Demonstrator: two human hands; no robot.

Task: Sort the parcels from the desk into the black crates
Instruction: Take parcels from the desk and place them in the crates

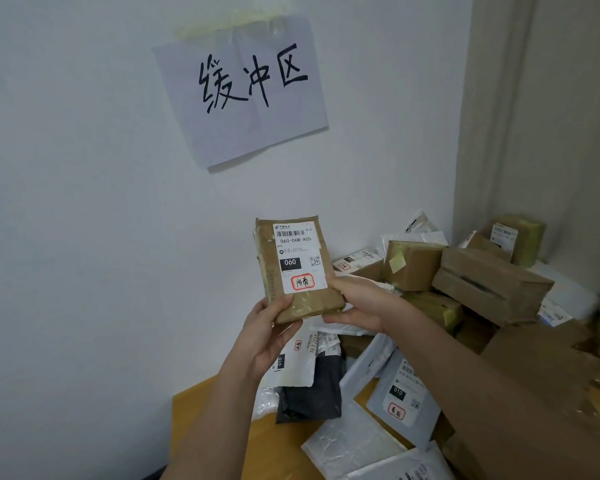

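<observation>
A small brown cardboard parcel point(297, 268) is held up in front of the white wall, its white label reading 060 facing me. My left hand point(269, 329) grips its lower left corner, thumb on the front. My right hand point(357, 304) holds its lower right edge with curled fingers. Below lies the wooden desk point(201, 403), covered with parcels: white and grey mailer bags point(400, 393), a dark bag point(312, 393) and stacked brown boxes point(489, 282). No black crate is in view.
A paper sign point(246, 88) with handwritten characters is taped to the wall above. A beige curtain point(548, 133) hangs at the right behind the box pile. The desk's left edge meets the wall at lower left.
</observation>
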